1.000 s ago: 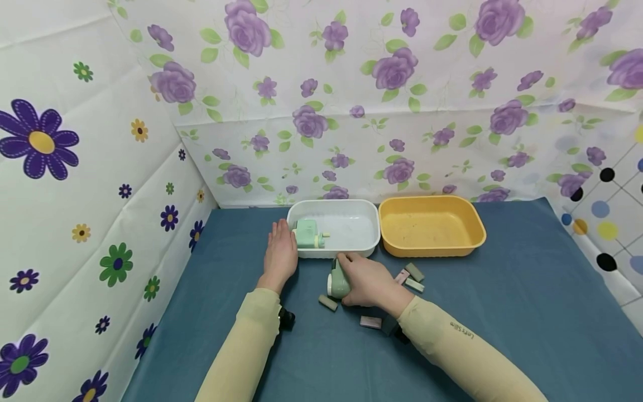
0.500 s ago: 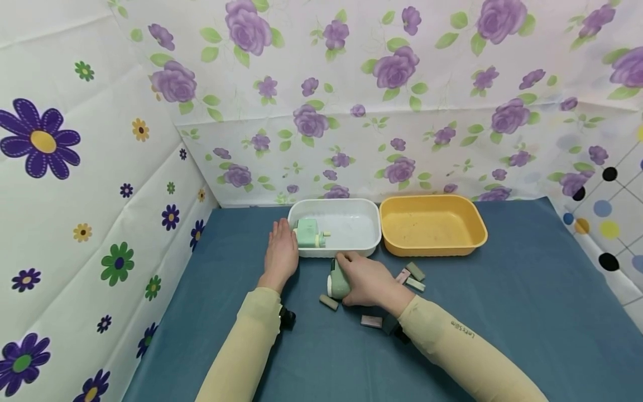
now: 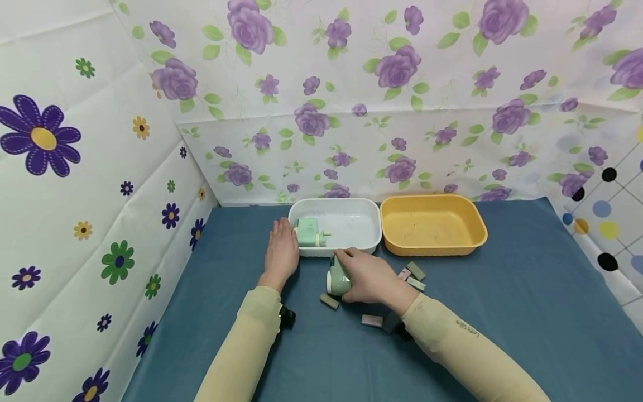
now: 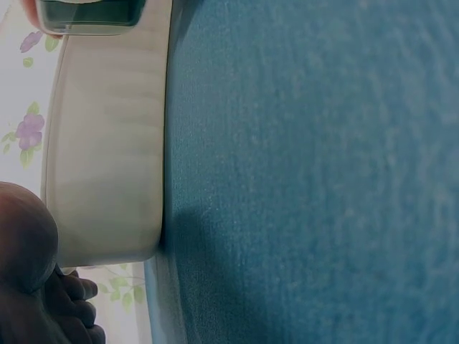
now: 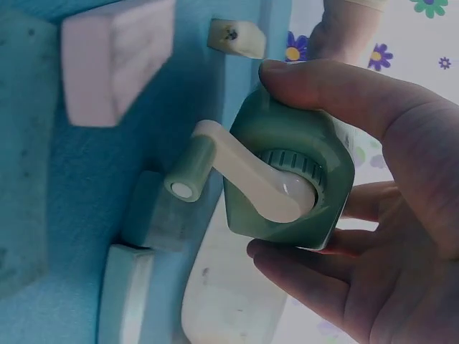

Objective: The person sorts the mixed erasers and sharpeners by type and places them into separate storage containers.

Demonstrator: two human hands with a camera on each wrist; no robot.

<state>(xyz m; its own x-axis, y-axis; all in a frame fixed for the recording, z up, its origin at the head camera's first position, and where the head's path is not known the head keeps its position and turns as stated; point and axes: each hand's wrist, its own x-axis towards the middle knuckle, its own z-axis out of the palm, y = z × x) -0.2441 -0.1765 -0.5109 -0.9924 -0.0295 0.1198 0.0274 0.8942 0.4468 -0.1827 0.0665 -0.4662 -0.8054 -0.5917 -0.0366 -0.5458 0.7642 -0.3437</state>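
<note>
My right hand (image 3: 369, 279) grips a dark green hand-crank pencil sharpener (image 5: 287, 136) between thumb and fingers, just in front of the white tray (image 3: 351, 253). In the right wrist view its pale crank arm (image 5: 247, 175) with a green knob faces the camera. My left hand (image 3: 281, 251) rests with straight fingers along the left end of the white tray. Inside that tray, at its left side, lies a mint green pencil sharpener (image 3: 307, 231). In the left wrist view, the tray's outer wall (image 4: 107, 143) stands beside part of the left hand (image 4: 29, 265).
A yellow tray (image 3: 434, 251) stands right of the white one. Several erasers lie on the blue cloth: a grey-green one (image 3: 329, 301) by the right hand, a pink one (image 3: 372, 320) nearer, and a small group including a pale green one (image 3: 416, 283). Floral sheets (image 3: 321, 151) stand behind.
My right hand and the dark green pencil sharpener have shifted slightly upward in the head view, toward the white tray. The left hand has stayed at the tray's end.
</note>
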